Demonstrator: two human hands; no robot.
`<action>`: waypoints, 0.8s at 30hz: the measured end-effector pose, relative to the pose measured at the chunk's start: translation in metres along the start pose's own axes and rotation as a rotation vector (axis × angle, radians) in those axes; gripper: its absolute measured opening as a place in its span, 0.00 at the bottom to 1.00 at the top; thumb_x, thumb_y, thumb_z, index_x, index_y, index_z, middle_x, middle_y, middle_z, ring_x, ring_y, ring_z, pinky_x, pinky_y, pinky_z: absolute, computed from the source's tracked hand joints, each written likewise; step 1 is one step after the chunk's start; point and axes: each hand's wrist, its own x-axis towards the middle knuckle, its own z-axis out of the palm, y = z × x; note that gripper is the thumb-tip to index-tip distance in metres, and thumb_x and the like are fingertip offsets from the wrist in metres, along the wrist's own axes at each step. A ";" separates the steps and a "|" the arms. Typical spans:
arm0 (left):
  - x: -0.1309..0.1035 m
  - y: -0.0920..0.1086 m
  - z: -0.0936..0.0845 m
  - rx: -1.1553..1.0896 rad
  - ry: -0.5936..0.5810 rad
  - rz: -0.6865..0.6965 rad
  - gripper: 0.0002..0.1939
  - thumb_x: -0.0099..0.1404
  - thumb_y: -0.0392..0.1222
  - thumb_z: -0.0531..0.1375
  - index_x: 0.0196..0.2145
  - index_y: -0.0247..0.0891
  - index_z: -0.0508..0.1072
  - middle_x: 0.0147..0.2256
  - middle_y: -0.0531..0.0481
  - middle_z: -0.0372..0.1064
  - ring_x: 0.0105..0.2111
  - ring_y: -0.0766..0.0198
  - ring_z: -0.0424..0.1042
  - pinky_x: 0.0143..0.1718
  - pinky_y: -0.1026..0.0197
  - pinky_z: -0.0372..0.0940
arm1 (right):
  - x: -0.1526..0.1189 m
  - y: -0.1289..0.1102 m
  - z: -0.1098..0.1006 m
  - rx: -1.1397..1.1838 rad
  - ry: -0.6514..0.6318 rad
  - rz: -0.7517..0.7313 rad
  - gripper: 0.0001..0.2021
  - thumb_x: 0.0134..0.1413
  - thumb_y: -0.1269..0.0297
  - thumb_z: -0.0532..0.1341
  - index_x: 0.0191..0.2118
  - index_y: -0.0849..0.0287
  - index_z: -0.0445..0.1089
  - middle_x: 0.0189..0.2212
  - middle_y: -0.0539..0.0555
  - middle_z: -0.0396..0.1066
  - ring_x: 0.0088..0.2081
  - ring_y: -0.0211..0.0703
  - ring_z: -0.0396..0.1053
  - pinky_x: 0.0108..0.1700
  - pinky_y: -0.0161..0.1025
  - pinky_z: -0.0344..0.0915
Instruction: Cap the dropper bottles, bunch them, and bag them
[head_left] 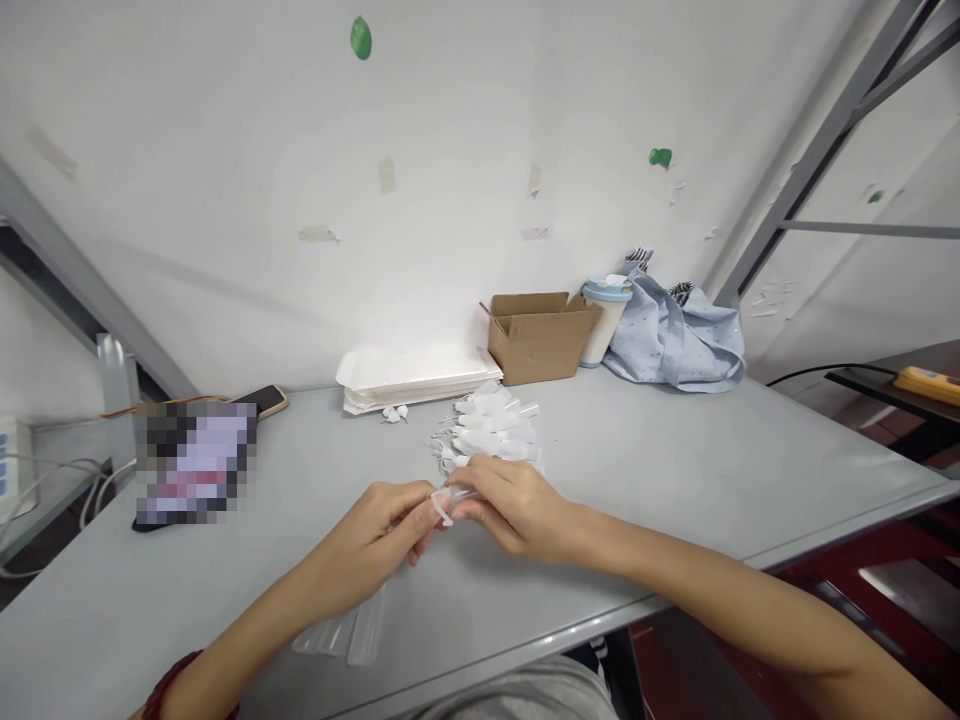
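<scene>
Over the front middle of the grey table, my hands meet at the fingertips. My left hand (396,525) pinches a small white looped piece (442,508) between thumb and fingers. In my right hand (519,508), closed fingers hold a clear plastic tube (461,492), its end touching the white piece; most of the tube is hidden by the fingers. Just beyond the right hand lies a pile of clear tubes with white contents and thin tails (495,425). Several clear, flat-looking tubes (365,630) rest on the table below my left forearm.
A stack of white paper sheets or envelopes (412,377) lies by the wall, small white pieces (394,413) before it. Farther right stand an open cardboard box (544,345), a lidded cup (601,325) and a blue cloth bag (679,340). Phones (199,465) lie left.
</scene>
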 end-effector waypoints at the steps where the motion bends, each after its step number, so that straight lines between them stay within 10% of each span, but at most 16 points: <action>1: 0.000 0.000 0.001 0.018 0.013 0.019 0.22 0.68 0.51 0.45 0.21 0.37 0.63 0.19 0.56 0.59 0.21 0.69 0.59 0.23 0.67 0.55 | 0.000 -0.001 0.000 0.004 -0.017 -0.001 0.14 0.65 0.60 0.45 0.41 0.64 0.62 0.28 0.56 0.66 0.29 0.40 0.62 0.30 0.35 0.60; 7: -0.003 0.002 0.005 0.161 0.036 0.132 0.20 0.68 0.46 0.45 0.20 0.37 0.59 0.18 0.57 0.54 0.19 0.70 0.56 0.21 0.67 0.51 | 0.006 -0.011 -0.014 0.339 -0.147 0.093 0.18 0.65 0.59 0.44 0.32 0.63 0.64 0.24 0.51 0.63 0.26 0.35 0.59 0.31 0.33 0.57; 16: -0.006 0.007 0.009 0.186 -0.006 0.163 0.20 0.68 0.45 0.45 0.20 0.38 0.58 0.18 0.57 0.53 0.19 0.70 0.55 0.21 0.67 0.50 | 0.009 -0.002 -0.017 1.210 -0.397 0.614 0.22 0.57 0.48 0.54 0.23 0.63 0.61 0.15 0.40 0.42 0.17 0.28 0.39 0.20 0.32 0.38; 24: -0.001 0.002 0.007 0.171 0.066 0.143 0.19 0.67 0.44 0.45 0.19 0.37 0.59 0.18 0.57 0.53 0.20 0.70 0.56 0.24 0.66 0.53 | 0.009 -0.010 -0.014 0.795 -0.240 0.412 0.21 0.62 0.53 0.50 0.23 0.61 0.58 0.17 0.43 0.50 0.20 0.30 0.48 0.24 0.31 0.48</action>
